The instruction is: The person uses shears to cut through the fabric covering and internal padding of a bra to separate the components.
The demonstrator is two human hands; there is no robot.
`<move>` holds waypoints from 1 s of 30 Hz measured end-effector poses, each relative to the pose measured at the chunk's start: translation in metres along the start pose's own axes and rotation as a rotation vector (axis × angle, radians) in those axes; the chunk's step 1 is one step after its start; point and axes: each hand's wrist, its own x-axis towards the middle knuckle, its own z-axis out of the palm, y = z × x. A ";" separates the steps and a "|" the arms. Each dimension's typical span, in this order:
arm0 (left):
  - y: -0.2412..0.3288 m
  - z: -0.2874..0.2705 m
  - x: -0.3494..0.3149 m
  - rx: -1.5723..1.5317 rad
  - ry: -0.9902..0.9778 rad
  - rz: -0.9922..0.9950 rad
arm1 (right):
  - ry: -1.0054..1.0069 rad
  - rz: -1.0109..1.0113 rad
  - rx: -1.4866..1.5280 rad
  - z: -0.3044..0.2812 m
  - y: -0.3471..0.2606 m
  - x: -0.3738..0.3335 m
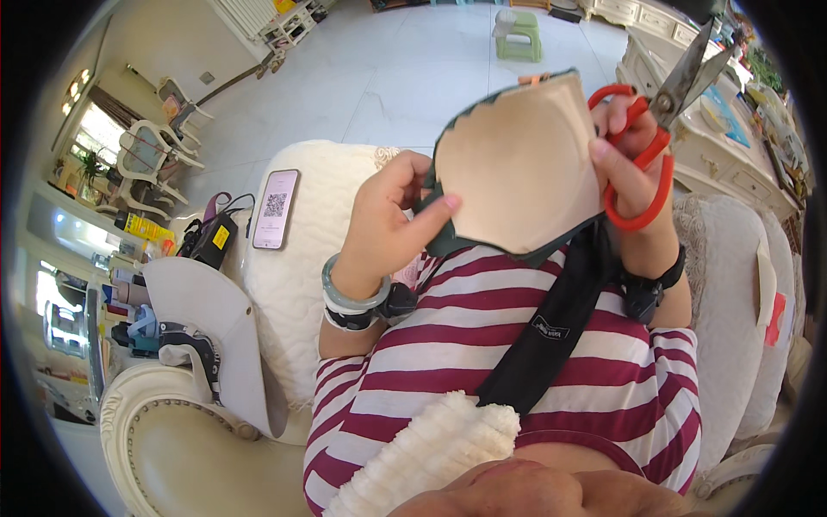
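A beige-lined bra cup (517, 168) with dark green fabric along its edge is held up before my chest, its inner side toward me. My left hand (388, 220) grips the cup's lower left edge, the thumb on the lining. At the cup's right edge, my right hand (633, 155) presses its thumb against the rim. That same hand also carries red-handled scissors (663, 108), whose blades point up and away, spread apart. Behind the cup, the fingertips of my left hand are partly hidden.
A phone (276, 209) lies on the cream quilted cover (301, 302) at left. Beside it are a black box (214, 239) and a pale visor-like sheet (215, 336). A black strap (551, 327) crosses my striped shirt. A green stool (519, 39) stands on the far floor; carved white drawers (724, 164) are at right.
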 end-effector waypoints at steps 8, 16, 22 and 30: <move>0.008 -0.004 0.001 0.250 0.070 0.092 | -0.042 -0.121 -0.021 0.015 -0.020 0.003; 0.024 0.003 0.000 0.890 0.387 0.524 | 0.048 -0.113 -0.106 0.019 -0.022 0.002; 0.002 0.009 0.009 0.287 0.247 0.303 | 0.085 -0.158 -0.191 0.024 -0.021 -0.003; -0.013 0.012 0.022 0.582 0.434 0.366 | 0.092 -0.184 -0.151 0.028 -0.010 -0.003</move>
